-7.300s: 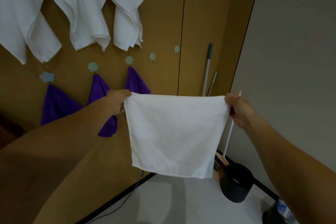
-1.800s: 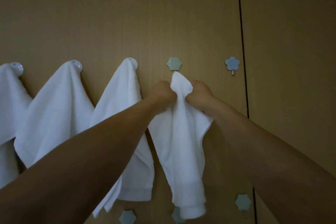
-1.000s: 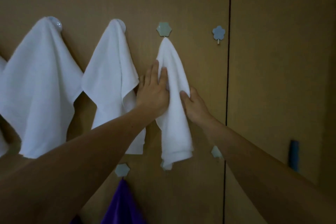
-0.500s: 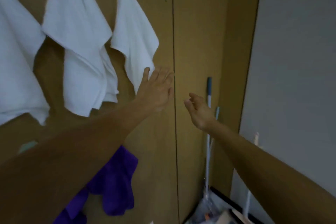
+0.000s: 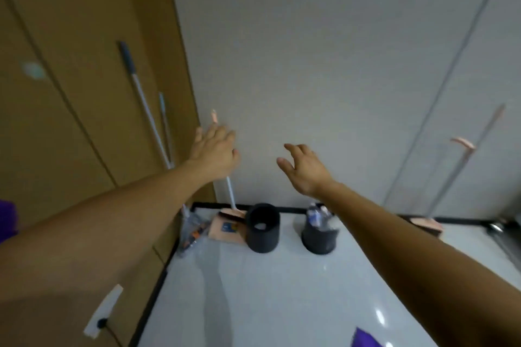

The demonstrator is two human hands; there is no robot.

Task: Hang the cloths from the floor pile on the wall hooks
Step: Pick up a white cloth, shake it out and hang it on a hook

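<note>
Hands: your left hand (image 5: 214, 152) and right hand (image 5: 303, 169) reach forward, fingers loosely spread, holding nothing. Cloths: a purple cloth corner (image 5: 365, 339) lies on the glossy white floor (image 5: 282, 290) at its near edge; another purple cloth (image 5: 7, 217) shows against the brown wooden wall panel (image 5: 70, 93). Hook: one pale, blurred wall hook (image 5: 32, 70) on that panel. Bins: a black round bin (image 5: 262, 227) and a second black bin (image 5: 320, 236) stand at the floor's far edge.

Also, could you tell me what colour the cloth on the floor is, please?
The cloth is purple; the head view shows just its corner.
</note>
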